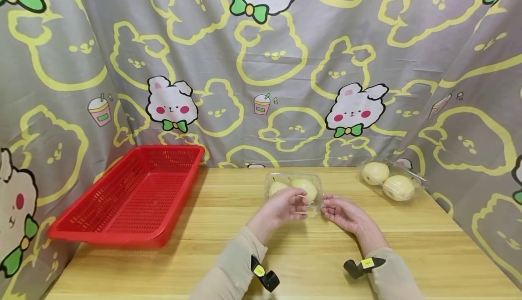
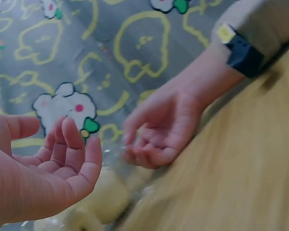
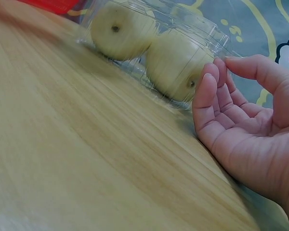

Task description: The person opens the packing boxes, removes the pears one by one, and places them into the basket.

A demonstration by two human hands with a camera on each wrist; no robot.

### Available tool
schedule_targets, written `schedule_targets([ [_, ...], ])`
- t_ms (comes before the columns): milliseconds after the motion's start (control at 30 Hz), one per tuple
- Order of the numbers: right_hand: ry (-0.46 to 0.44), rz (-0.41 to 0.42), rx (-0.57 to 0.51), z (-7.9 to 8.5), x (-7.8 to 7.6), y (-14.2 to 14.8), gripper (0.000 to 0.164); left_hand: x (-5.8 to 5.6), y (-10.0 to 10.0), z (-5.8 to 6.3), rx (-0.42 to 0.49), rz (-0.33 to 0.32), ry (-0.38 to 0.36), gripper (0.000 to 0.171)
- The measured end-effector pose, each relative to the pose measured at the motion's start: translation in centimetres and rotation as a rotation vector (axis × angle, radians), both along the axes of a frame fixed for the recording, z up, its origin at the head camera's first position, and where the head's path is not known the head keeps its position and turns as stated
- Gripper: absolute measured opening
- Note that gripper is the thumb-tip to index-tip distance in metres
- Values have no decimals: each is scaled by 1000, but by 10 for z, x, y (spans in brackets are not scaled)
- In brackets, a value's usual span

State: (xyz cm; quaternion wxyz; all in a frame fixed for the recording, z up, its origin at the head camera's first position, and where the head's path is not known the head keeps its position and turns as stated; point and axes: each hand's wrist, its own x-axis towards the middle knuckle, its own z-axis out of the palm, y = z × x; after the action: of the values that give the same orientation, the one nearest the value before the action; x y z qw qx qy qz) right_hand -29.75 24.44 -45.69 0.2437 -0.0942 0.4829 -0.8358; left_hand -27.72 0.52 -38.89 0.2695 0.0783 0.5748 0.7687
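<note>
A clear plastic clamshell box [image 1: 293, 176] with two pale yellow pears [image 1: 305, 188] in it stands on the table in front of both hands. At its right edge, my right hand [image 1: 344, 215] pinches the plastic between thumb and fingertips, as the right wrist view shows with the hand [image 3: 250, 110] beside the pear [image 3: 176, 62]. My left hand [image 1: 279, 210] is in front of the box, its fingers loosely bent and the palm holding nothing. In the left wrist view this hand [image 2: 48, 168] hides part of the box and pears.
A red perforated plastic basket [image 1: 163, 227] stands at the left of the wooden table [image 1: 228, 245]. Toward the back right lies another clear box [image 1: 416, 175] with two pears [image 1: 398, 187]. A patterned grey curtain [image 1: 281, 96] surrounds the table's back and sides.
</note>
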Motion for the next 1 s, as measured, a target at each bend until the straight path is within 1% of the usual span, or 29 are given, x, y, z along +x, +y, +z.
schedule_targets([
  [167, 6, 5, -6, 0, 0, -1, 29, 10, 11, -7, -52, -1, -29, 18],
  [267, 11, 10, -11, 0, 0, -2, 30, 17, 17, -12, -69, 17, -73, 22],
  [333, 11, 13, -17, -1, 0, -2, 31, 23, 20, -15, -64, 47, -104, 28],
  [433, 8, 17, -29, -1, 0, -3, 31, 33, 25, -18, -28, 109, -150, 35],
  [567, 7, 17, -28, -1, 0, -3, 31, 43, 29, -18, 52, 208, -208, 35],
  [700, 12, 10, -12, 0, 1, -2, 32, 47, 28, -21, 147, 282, -255, 38],
  [833, 18, -3, 1, 0, 1, 1, 30, 47, 27, -21, 207, 309, -273, 41],
  [1000, 16, -2, -5, -2, 0, 1, 29, 50, 26, -18, 195, 313, -277, 42],
])
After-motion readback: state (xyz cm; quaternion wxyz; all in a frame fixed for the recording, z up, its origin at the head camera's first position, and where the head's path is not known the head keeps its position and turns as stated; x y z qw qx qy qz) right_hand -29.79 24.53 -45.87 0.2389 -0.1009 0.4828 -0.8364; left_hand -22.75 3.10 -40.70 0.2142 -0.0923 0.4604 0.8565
